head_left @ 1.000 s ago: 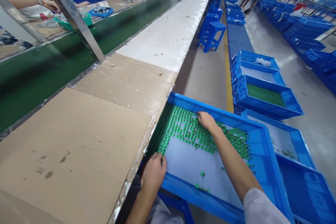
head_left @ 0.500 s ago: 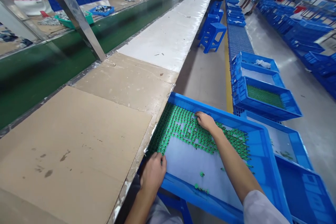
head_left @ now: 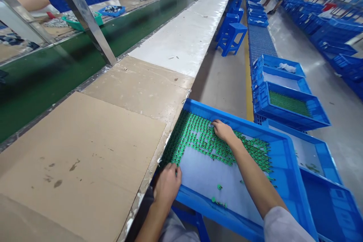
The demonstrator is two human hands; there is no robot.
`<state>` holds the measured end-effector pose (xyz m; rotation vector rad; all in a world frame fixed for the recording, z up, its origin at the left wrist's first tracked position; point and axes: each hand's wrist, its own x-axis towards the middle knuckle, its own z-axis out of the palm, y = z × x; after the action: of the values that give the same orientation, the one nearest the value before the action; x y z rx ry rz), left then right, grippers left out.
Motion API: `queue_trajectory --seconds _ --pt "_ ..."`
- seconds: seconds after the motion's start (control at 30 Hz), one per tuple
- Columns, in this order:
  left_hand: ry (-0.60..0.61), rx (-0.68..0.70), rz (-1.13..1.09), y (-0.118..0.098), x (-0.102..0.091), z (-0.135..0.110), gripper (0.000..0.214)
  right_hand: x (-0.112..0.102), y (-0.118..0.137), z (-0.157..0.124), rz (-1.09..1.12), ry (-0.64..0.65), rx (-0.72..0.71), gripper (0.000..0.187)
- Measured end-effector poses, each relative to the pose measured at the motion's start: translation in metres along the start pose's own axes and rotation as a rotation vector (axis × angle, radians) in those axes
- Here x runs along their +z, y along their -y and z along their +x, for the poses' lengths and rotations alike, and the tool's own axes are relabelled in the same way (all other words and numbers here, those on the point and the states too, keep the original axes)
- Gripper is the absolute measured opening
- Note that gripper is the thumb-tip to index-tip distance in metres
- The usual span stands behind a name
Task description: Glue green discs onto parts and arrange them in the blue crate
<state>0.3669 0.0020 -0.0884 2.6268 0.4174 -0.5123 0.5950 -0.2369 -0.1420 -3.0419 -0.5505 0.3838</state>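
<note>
A blue plastic tray (head_left: 290, 170) lined with a pale sheet holds many small green pieces (head_left: 195, 124), set close together in rows at the far and left sides. Over the far rows is my right hand (head_left: 224, 131), its fingers bent together and fingertips down among the pieces; what they pinch, if anything, is hidden. At the tray's near left corner rests my left hand (head_left: 168, 182), fingers curled together beside the last green pieces. Its fingertips are hidden, so I cannot tell what they hold. A few loose green pieces (head_left: 219, 186) lie on the bare sheet nearer me.
A long bench with a cardboard sheet (head_left: 93, 136) borders the tray's left. Beyond it run a green belt (head_left: 34, 90) and a metal post (head_left: 85, 19), with people seated across. Blue stools (head_left: 233, 38) stand ahead. More blue trays (head_left: 292, 106) line the floor at right.
The view has shifted slightly. Both my hands keep nearly the same places at the tray. Across the belt, a person's arm at upper left has moved, and a dark object shows at the belt's left edge.
</note>
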Motion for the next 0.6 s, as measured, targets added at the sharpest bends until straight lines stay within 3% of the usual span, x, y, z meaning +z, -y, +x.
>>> queue_trajectory --seconds 0.17,0.33,0.6 --pt "0.004 0.001 -0.009 0.0 0.001 0.0 0.028 -0.002 0.008 -0.013 0.178 -0.181 -0.141 0.031" --pt "0.012 0.007 -0.009 -0.001 -0.001 -0.001 0.028 0.007 0.04 -0.017 0.277 -0.092 -0.364 0.023" --pt "0.007 0.002 -0.008 0.0 0.001 -0.001 0.029 0.01 0.082 -0.002 0.077 0.022 -0.358 0.021"
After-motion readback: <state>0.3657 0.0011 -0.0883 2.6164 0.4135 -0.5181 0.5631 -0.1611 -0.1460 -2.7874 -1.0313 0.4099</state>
